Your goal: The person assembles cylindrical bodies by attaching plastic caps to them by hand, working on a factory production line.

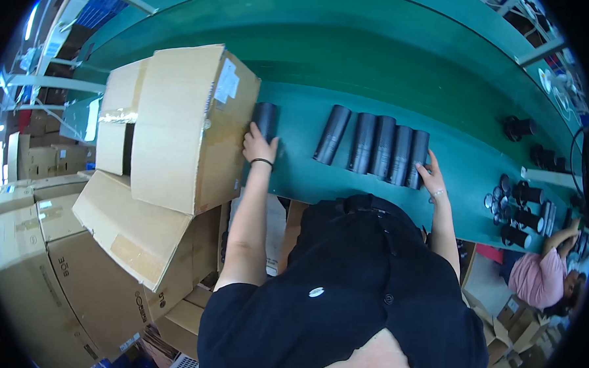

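On the green tabletop [294,177] several black cylinders lie side by side, slanting, with faint print on their sides. My right hand [432,178] is closed at the near end of the rightmost black cylinder [419,153], its thumb on one side and its fingers along the other. Farther left, a single black cylinder [265,116] lies against the big cardboard box. My left hand [259,146], with a dark band at the wrist, is closed around its near end. A gap separates this cylinder from the leftmost one of the row [334,133].
The large cardboard box [173,123] stands on its side at the left, its flaps hanging open. More cartons [95,278] are stacked beyond it. Black flanged parts [528,193] and small round pieces [499,198] sit at the right, near a person in pink [538,278].
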A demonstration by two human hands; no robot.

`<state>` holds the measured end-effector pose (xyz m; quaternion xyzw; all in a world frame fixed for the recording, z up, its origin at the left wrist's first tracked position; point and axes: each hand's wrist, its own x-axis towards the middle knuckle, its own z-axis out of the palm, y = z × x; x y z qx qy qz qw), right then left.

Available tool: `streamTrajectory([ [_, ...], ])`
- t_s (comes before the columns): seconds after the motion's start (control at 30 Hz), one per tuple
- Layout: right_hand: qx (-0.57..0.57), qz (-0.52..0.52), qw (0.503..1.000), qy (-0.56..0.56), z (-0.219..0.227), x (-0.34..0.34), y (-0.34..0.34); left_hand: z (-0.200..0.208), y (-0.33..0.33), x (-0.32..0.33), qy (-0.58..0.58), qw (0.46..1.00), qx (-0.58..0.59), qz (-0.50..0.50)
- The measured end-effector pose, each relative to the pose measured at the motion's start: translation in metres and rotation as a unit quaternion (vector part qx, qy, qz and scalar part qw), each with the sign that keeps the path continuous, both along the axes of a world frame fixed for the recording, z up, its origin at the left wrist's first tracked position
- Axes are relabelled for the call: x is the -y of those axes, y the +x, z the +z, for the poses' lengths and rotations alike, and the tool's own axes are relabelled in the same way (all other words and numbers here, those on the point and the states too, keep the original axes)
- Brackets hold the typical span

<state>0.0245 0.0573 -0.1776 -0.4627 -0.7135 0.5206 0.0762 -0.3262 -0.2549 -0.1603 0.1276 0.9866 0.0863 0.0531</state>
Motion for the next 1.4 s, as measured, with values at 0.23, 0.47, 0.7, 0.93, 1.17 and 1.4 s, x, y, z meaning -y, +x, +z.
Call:
streamTrajectory([
  [0.23,0.017,-0.063,0.985,-0.157,0.018,-0.001,-0.005,-0.013,0.006,-0.016,0.549,0.768,0.315,0.092],
  [0.47,0.017,-0.087,0.981,-0.172,0.013,0.006,-0.009,0.015,0.03,-0.028,0.644,0.519,0.541,0.153],
  [0.7,0.028,-0.09,0.98,-0.177,-0.007,-0.007,0.015,0.025,0.027,-0.035,0.674,0.394,0.624,0.03],
  [0.93,-0.007,-0.034,0.995,-0.094,0.005,0.001,-0.008,-0.007,0.009,-0.041,0.394,0.898,0.182,-0.065],
  [1.17,0.022,-0.004,0.999,-0.035,0.021,0.009,-0.022,-0.018,0.029,-0.059,0.258,0.953,0.121,-0.107],
  [1.4,-0.007,0.067,0.997,0.04,0.017,0.007,-0.05,-0.023,0.03,-0.061,0.287,0.936,0.177,-0.103],
])
